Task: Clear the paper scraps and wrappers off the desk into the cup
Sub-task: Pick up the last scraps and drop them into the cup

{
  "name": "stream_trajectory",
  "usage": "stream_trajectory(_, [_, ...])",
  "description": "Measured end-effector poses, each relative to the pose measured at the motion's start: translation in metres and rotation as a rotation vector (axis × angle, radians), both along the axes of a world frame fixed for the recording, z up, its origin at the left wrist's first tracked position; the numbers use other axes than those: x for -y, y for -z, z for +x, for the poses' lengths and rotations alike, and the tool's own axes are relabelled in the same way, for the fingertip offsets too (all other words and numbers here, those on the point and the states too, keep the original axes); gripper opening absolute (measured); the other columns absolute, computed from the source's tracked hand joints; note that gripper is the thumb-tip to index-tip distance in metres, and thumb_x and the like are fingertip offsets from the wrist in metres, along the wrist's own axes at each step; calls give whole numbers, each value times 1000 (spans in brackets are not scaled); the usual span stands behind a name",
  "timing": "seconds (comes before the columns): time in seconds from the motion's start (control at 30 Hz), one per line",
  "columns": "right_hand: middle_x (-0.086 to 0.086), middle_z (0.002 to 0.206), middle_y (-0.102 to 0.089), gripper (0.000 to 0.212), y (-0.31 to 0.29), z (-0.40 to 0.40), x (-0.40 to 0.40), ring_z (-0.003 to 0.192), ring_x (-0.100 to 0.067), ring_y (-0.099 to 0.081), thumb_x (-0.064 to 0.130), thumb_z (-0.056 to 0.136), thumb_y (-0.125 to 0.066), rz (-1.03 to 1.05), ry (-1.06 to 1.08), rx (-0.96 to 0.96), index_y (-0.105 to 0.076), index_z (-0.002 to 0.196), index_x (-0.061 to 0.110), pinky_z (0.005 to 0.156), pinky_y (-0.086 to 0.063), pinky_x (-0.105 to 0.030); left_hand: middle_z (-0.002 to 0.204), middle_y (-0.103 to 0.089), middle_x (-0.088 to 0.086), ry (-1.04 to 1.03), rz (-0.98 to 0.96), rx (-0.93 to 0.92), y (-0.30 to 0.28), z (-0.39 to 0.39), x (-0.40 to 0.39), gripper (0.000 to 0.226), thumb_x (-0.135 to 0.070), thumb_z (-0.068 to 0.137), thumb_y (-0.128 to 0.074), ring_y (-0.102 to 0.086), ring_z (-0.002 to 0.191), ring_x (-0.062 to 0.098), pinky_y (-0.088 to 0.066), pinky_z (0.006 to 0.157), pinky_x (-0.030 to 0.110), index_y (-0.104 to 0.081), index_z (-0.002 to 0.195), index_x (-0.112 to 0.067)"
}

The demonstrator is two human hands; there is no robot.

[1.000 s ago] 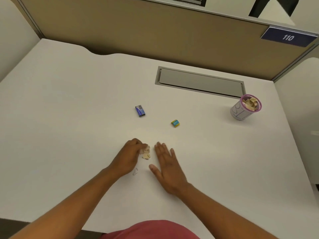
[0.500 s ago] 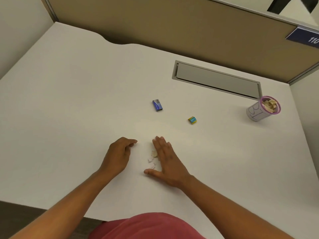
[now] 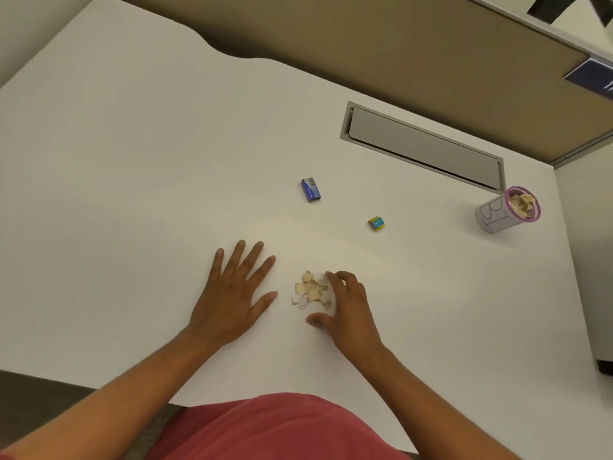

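Left hand [image 3: 232,293] flat, spread; right hand [image 3: 348,303] curled beside paper scraps [image 3: 311,290].

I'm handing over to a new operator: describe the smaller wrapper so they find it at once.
Start at the gray recessed hatch in the white desk, then come toward the person. The yellow-and-teal wrapper lies between the blue wrapper and the pink-rimmed cup, squarer than the blue one.

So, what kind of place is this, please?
Most likely an office cubicle: a white desk enclosed by tan partition panels, a cable-access flap set into the desktop, and a dark number plate fixed to the top of the partition.
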State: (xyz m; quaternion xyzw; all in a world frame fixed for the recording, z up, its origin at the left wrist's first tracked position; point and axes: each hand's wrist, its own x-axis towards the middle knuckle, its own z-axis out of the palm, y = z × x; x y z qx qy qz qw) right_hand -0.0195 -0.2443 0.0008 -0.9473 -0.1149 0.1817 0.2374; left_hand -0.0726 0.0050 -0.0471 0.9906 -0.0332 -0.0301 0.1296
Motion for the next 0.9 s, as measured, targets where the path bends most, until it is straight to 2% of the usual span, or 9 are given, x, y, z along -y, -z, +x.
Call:
stream_trajectory(0.1, [5,140,-46,75,-3,-2,-12,124,-15,-49,18,80,-84,104,40,-35,-49,146,21,103,-47,-28,174,-11,-1,7,39,-10,2,-1,0,74,-70,101,-24,-6,161,27,-8,127,59,-17,164,-33])
stream_trajectory(0.17, [5,138,-48,72,-5,-2,-21,123,-14,-50,16,82,-82,121,36,-36,-49,146,22,106,-47,-30,174,-10,-1,0,50,-8,1,-1,1,75,-71,100,-24,-5,161,27,-7,127,59,-15,164,-33])
stream_trajectory(0.27, [7,144,-43,74,-10,-3,-28,131,-15,-42,40,88,-76,-15,-28,102,-39,151,27,99,-44,-24,174,-9,0,-4,63,3,0,-1,2,76,-72,99,-22,-5,161,28,-8,127,59,-14,164,-33])
stream_trajectory(0.37, [3,155,-34,80,-12,-9,-39,133,-22,-37,56,93,-63,-192,-131,154,-26,158,29,100,-49,-33,174,-8,1,1,64,11,0,-1,2,77,-72,99,-21,-5,161,28,-9,127,60,-14,164,-32])
stream_trajectory(0.47, [-7,161,-29,66,-10,-17,-48,130,-29,-41,38,102,-55,-307,-263,201,-25,160,26,98,-52,-35,174,-8,1,5,67,25,2,-1,2,77,-72,99,-20,-5,161,29,-9,127,60,-15,164,-32])
stream_trajectory(0.57, [-8,161,-31,61,-7,-23,-50,131,-29,-42,11,103,-54,-317,-328,210,-30,158,19,86,-58,-34,174,-8,2,2,75,39,3,-1,2,78,-73,98,-18,-5,161,29,-9,126,60,-14,164,-32])
stream_trajectory(0.63, [-7,155,-42,57,-7,-24,-48,127,-27,-48,5,99,-59,-272,-337,218,-41,153,14,83,-60,-34,174,-8,2,0,72,47,4,-1,2,78,-73,98,-18,-6,161,29,-9,126,61,-15,164,-32])
stream_trajectory(0.73, [-7,136,-58,35,-5,-17,-43,117,-27,-53,4,100,-56,-182,-324,224,-58,135,9,84,-58,-38,174,-8,1,0,81,63,7,-1,1,77,-72,99,-18,-5,161,29,-9,126,60,-15,164,-32])
stream_trajectory(0.9, [0,103,-67,14,-4,5,-35,90,-22,-55,8,101,-57,-189,-420,305,-70,104,13,71,-53,-38,174,-9,1,1,98,81,10,0,1,77,-72,99,-20,-6,161,29,-10,126,61,-16,164,-32])
